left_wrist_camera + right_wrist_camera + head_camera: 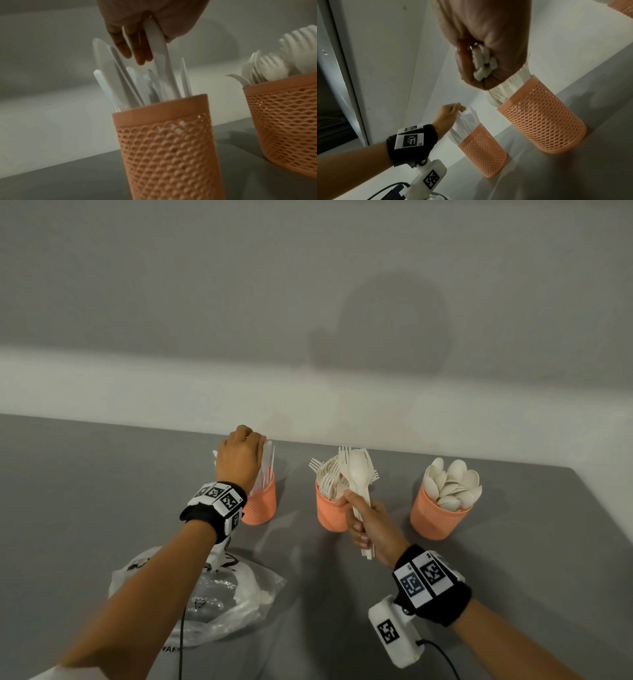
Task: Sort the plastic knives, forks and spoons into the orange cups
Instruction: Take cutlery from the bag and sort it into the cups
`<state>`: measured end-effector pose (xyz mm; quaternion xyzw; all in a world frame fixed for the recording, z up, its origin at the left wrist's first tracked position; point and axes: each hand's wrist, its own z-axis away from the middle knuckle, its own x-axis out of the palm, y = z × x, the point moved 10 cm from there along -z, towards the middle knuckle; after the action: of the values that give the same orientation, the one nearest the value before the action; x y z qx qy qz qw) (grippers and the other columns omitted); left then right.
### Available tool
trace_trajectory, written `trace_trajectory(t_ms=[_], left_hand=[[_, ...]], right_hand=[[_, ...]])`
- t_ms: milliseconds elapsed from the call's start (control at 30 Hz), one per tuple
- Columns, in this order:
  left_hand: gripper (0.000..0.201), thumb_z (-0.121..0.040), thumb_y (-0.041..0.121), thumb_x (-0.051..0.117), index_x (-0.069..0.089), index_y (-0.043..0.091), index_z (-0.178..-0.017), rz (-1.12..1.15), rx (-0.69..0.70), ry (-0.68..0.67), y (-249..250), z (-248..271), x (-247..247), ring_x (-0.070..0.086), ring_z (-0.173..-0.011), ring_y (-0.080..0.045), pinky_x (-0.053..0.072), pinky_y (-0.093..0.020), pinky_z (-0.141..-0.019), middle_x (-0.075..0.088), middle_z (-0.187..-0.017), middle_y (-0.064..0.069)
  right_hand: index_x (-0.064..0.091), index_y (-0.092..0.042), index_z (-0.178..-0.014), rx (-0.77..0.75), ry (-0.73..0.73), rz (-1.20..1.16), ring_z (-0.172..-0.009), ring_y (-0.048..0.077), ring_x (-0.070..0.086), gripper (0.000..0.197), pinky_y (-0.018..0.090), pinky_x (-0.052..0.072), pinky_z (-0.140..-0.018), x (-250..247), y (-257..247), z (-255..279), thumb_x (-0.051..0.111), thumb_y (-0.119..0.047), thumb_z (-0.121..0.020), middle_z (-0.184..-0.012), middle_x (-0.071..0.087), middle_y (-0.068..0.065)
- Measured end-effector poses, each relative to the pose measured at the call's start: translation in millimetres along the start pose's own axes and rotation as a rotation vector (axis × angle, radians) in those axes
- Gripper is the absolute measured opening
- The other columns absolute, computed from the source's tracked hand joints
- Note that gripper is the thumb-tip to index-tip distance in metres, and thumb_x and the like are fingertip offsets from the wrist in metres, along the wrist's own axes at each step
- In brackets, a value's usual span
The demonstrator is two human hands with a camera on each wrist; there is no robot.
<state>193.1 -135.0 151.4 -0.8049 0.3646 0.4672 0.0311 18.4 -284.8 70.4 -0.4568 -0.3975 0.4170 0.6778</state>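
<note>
Three orange mesh cups stand in a row on the grey table: the left cup (pixel 259 505) holds white knives, the middle cup (pixel 330 513) forks, the right cup (pixel 435 517) spoons. My left hand (pixel 241 455) hangs over the knife cup (pixel 164 142) and holds a white knife (pixel 160 54) between thumb and fingers, its lower end inside the cup. My right hand (pixel 366 522) grips a bundle of white cutlery (pixel 359 484) upright in front of the fork cup (pixel 542 119), a spoon bowl on top. The bundle's handle ends (pixel 483 63) poke out of the fist.
A crumpled clear plastic bag (pixel 219 590) lies on the table under my left forearm. A pale wall (pixel 308 337) runs right behind the cups. The table's right edge slants away past the spoon cup. Cables trail from both wrist cameras.
</note>
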Motion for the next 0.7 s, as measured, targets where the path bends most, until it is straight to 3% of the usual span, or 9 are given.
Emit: trace_trajectory(t_ms=[67, 133, 200, 267, 400, 500, 567, 600, 700], left_hand=[[0.042, -0.097, 0.025, 0.031, 0.059, -0.004, -0.111, -0.110, -0.063, -0.174, -3.0, 9.2, 17.2, 0.057, -0.105, -0.038, 0.039, -0.048, -0.094, 0.057, -0.118, -0.021], [0.051, -0.100, 0.033, 0.024, 0.039, 0.000, -0.135, -0.225, -0.115, -0.320, -8.2, 17.8, 31.7, 0.034, -0.134, -0.031, 0.018, -0.048, -0.112, 0.037, -0.144, -0.016], [0.060, -0.099, 0.040, 0.023, 0.022, 0.001, -0.145, -0.268, -0.126, -0.333, -7.1, 16.3, 31.5, 0.014, -0.144, -0.027, 0.003, -0.047, -0.116, 0.019, -0.155, -0.014], [0.065, -0.098, 0.043, 0.022, 0.011, 0.002, -0.147, -0.283, -0.119, -0.329, -3.2, 14.5, 29.2, 0.004, -0.146, -0.025, -0.004, -0.044, -0.117, 0.007, -0.157, -0.013], [0.071, -0.096, 0.050, 0.021, 0.006, 0.002, -0.147, -0.307, -0.187, -0.460, -9.3, 24.9, 39.8, 0.000, -0.146, -0.026, -0.001, -0.044, -0.119, 0.009, -0.157, -0.014], [0.070, -0.096, 0.049, 0.024, 0.012, 0.002, -0.147, -0.125, -0.155, -0.288, 12.6, 15.6, 14.3, 0.008, -0.146, -0.027, 0.001, -0.042, -0.118, 0.016, -0.155, -0.016], [0.064, -0.096, 0.044, 0.032, 0.026, 0.002, -0.144, 0.219, -0.125, -0.158, 43.3, 9.8, -11.3, 0.027, -0.140, -0.026, 0.016, -0.036, -0.115, 0.034, -0.148, -0.016], [0.057, -0.097, 0.039, 0.038, 0.033, 0.004, -0.141, 0.439, -0.162, -0.162, 57.7, 10.9, -18.4, 0.038, -0.134, -0.023, 0.026, -0.031, -0.111, 0.044, -0.142, -0.014], [0.048, -0.092, 0.036, 0.051, 0.045, 0.008, -0.132, 0.968, -0.329, -0.427, 105.9, 30.6, -3.9, 0.056, -0.115, -0.020, 0.042, -0.030, -0.100, 0.060, -0.123, -0.011]], right_hand=[[0.053, -0.012, -0.080, 0.006, -0.003, -0.020, -0.029, 0.004, 0.023, 0.026, 0.012, 0.019, -0.034, 0.6, -0.2, 0.2, 0.042, -0.028, -0.097, -0.040, 0.031, -0.006], [0.053, -0.013, -0.079, 0.021, -0.006, -0.050, -0.028, 0.005, 0.025, 0.028, 0.012, 0.021, -0.034, 2.1, 1.1, 1.0, 0.042, -0.030, -0.097, -0.041, 0.031, -0.006], [0.054, -0.014, -0.077, 0.041, -0.004, -0.073, -0.029, 0.006, 0.027, 0.030, 0.014, 0.024, -0.034, 3.5, 2.5, 2.2, 0.043, -0.033, -0.097, -0.041, 0.030, -0.005], [0.053, -0.014, -0.077, 0.058, -0.014, -0.079, -0.030, 0.007, 0.031, 0.031, 0.016, 0.030, -0.035, 5.8, 3.3, 3.4, 0.043, -0.036, -0.096, -0.040, 0.030, -0.005], [0.053, -0.014, -0.081, 0.086, -0.048, -0.079, -0.032, 0.007, 0.033, 0.035, 0.019, 0.034, -0.036, 8.1, 2.4, 6.4, 0.038, -0.042, -0.096, -0.037, 0.028, -0.007], [0.052, -0.013, -0.083, 0.091, -0.121, -0.128, -0.029, 0.005, 0.026, 0.040, 0.018, 0.030, -0.032, 10.5, -3.3, 10.0, 0.033, -0.045, -0.097, -0.035, 0.026, -0.008], [0.052, -0.013, -0.081, 0.099, -0.185, -0.175, -0.027, 0.003, 0.023, 0.041, 0.016, 0.026, -0.030, 12.6, -7.7, 13.7, 0.031, -0.045, -0.097, -0.035, 0.026, -0.008], [0.052, -0.014, -0.081, 0.103, -0.220, -0.206, -0.026, 0.003, 0.022, 0.041, 0.015, 0.025, -0.029, 14.3, -10.1, 16.4, 0.031, -0.046, -0.095, -0.035, 0.027, -0.008], [0.054, -0.015, -0.080, 0.093, -0.309, -0.263, -0.025, 0.002, 0.022, 0.039, 0.014, 0.025, -0.028, 20.8, -18.4, 25.1, 0.036, -0.049, -0.087, -0.035, 0.030, -0.008]])
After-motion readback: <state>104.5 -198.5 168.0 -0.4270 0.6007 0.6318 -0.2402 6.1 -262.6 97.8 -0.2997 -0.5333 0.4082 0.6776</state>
